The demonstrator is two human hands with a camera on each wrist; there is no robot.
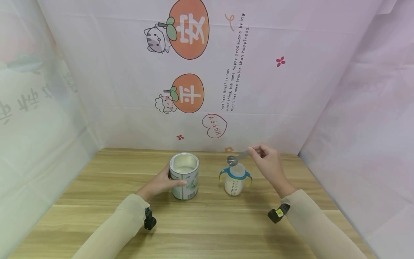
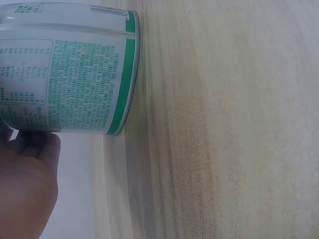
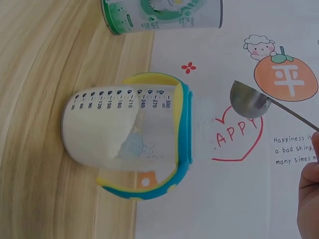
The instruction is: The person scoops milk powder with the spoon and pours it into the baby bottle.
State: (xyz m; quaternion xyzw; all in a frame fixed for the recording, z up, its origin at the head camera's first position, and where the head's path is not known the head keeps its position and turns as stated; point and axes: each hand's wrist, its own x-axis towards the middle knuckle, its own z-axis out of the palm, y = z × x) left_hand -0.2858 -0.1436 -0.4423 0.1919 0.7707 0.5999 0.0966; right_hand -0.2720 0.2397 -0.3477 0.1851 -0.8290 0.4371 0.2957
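Observation:
My left hand (image 1: 161, 183) grips a white and green milk powder can (image 1: 190, 185) standing open on the table, thumb in front and fingers behind. Pale powder shows low inside it. In the left wrist view, the can (image 2: 84, 74) shows green print, and part of the left hand (image 2: 25, 184) touches its side. My right hand (image 1: 268, 163) pinches the handle of a metal measuring spoon (image 1: 232, 160) above the open mouth of a baby bottle (image 1: 233, 186). The right wrist view shows the spoon's bowl (image 3: 249, 99) tilted just off the rim, and white powder sloping inside the bottle (image 3: 99, 129).
The bottle's blue and yellow handles (image 1: 248, 178) stick out on both sides. A wood-grain table (image 1: 181, 230) carries both containers. Printed white cloth (image 1: 265, 90) hangs behind the table, with more cloth at left and right. Each sleeved wrist wears a small black camera (image 1: 279, 213).

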